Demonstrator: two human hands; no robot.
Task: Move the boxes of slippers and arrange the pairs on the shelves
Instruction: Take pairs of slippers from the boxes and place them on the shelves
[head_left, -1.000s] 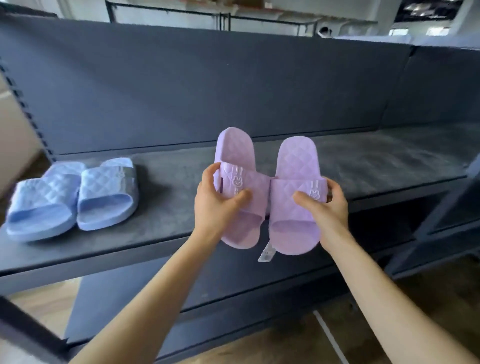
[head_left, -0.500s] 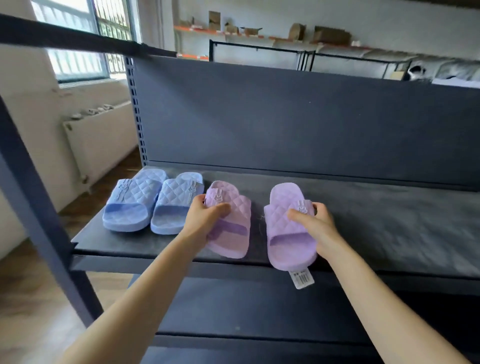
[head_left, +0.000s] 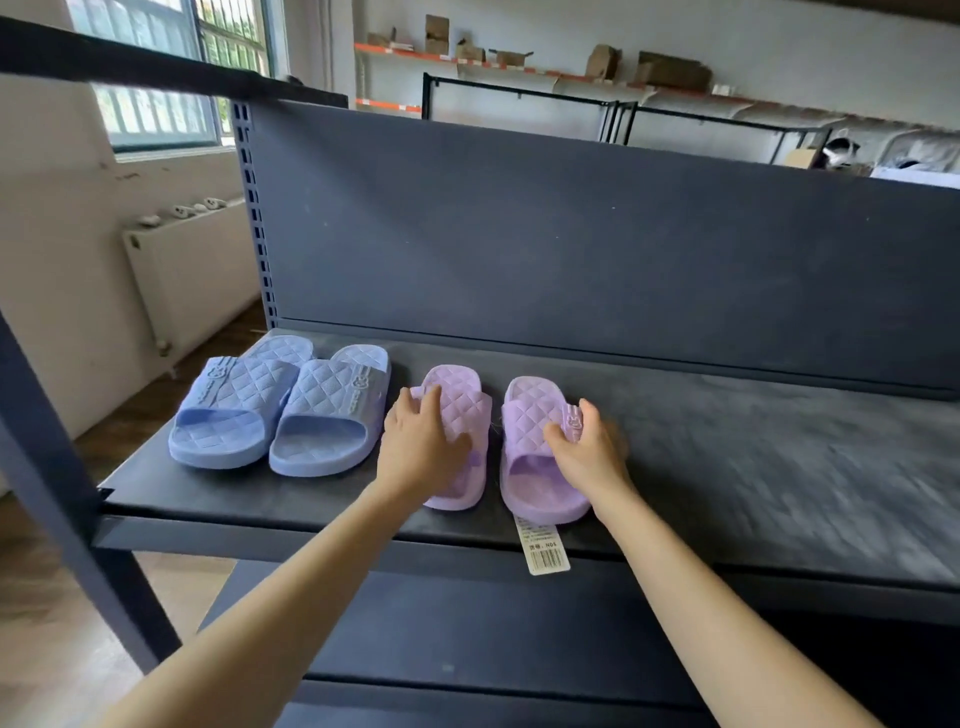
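Observation:
A pair of lilac quilted slippers lies on the dark shelf (head_left: 753, 467), toes toward me. My left hand (head_left: 423, 447) lies over the strap of the left lilac slipper (head_left: 465, 397) and grips it. Thumb on top and fingers round the outer side, my right hand (head_left: 587, 452) pinches the strap of the right lilac slipper (head_left: 537, 486). A barcode tag (head_left: 543, 545) hangs from that slipper over the shelf's front edge. A blue quilted pair (head_left: 280, 410) sits just left of the lilac pair.
The shelf's dark back panel (head_left: 571, 249) rises behind the slippers. A slanted dark post (head_left: 52, 467) crosses the left foreground. A lower shelf (head_left: 467, 634) sits below. A white radiator (head_left: 187, 270) stands by the wall at the left.
The lilac pair came down from in front of the shelf onto its surface beside the blue pair. Since half a second ago both hands stay on the straps and the slippers sit slightly further in.

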